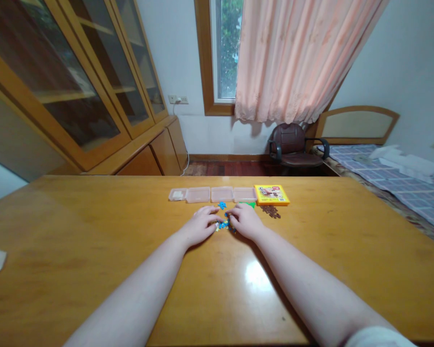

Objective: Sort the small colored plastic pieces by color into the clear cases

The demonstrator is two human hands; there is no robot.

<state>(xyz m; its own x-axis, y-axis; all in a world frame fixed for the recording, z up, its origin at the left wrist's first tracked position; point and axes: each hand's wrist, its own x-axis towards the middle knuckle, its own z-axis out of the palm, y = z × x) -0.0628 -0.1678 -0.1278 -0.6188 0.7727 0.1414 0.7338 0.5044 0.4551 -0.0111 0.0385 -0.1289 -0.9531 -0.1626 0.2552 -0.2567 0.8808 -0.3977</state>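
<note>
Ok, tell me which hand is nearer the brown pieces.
Right. The right hand is just left of the brown pieces, at the near side of the mixed pile; the left hand is farther off, across that pile.

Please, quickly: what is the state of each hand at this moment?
Left hand: half-curled at the blue and yellow pieces; grip cannot be told.
Right hand: half-curled at the same pieces; grip cannot be told.

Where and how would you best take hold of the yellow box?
Probably pinch the yellow box by its right edge, coming from the right: it lies flat, with a clear plastic tray close by its left side and small brown pieces in front.
</note>
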